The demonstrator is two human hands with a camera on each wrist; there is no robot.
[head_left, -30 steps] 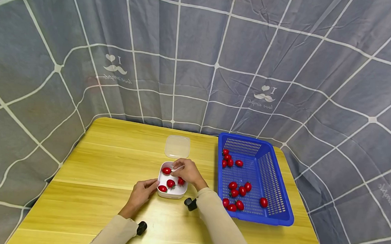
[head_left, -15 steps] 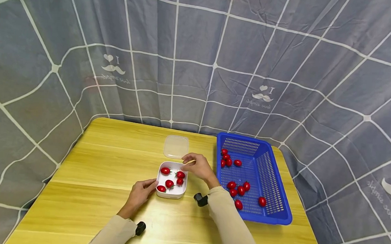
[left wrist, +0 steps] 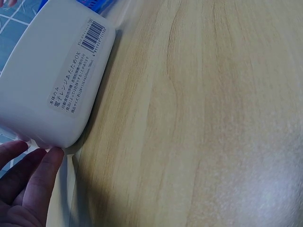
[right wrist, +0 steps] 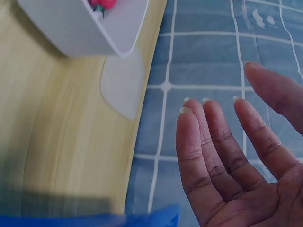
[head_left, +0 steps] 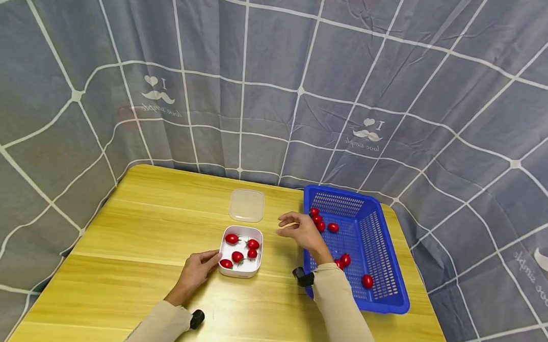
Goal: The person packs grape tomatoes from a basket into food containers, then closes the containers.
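Note:
A white square food box [head_left: 240, 273] stands on the table with several cherry tomatoes [head_left: 237, 257] lying in it. My left hand [head_left: 193, 274] touches the box's left side; in the left wrist view the fingertips [left wrist: 56, 152] rest against its outer wall, near a corner. Between the box and the blue basket [head_left: 387, 247], my right hand [head_left: 302, 232] hovers with nothing in it, fingers spread from the thumb in the right wrist view. More cherry tomatoes [head_left: 333, 227] lie in the basket, some hidden behind my right hand and forearm.
A clear flat lid [head_left: 247, 205] lies on the table behind the box. The wooden table [head_left: 161, 222] ends at a grey checked curtain [head_left: 203, 101] at the back and sides. A printed label [left wrist: 78, 66] is on the box's side.
My right hand has let go of a cherry tomato inside the box, then lifted out and moved right to the basket's left edge. My left hand has stayed at the box.

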